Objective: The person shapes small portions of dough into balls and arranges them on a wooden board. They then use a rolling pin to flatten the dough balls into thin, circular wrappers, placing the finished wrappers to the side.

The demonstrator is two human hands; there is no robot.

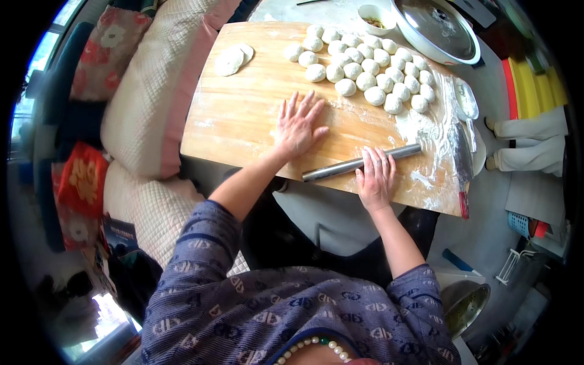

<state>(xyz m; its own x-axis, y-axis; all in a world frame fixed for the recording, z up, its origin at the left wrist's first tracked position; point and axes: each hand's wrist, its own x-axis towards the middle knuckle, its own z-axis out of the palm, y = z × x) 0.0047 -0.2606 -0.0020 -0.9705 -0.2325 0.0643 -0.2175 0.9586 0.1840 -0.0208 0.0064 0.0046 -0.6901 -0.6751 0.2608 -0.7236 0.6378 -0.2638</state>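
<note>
My left hand [299,127] rests palm down on the floured wooden board [237,118], fingers spread; whatever lies under the palm is hidden. At the board's near edge, my right hand [376,180] is closed over the middle of a metal rolling pin [331,170], which lies at a slant. Beyond my hands sit several rounded dough balls [366,81] in a close cluster, dusted with flour. Two flat dough wrappers [229,61] overlap near the far left corner of the board.
Loose flour [426,130] covers the board's right side. A floury cleaver [461,153] with a red handle lies along the right edge, near a floury scoop [466,100]. Behind stand a white bowl [362,25] and a large lidded basin [472,48]. A quilted sofa [137,105] borders the left.
</note>
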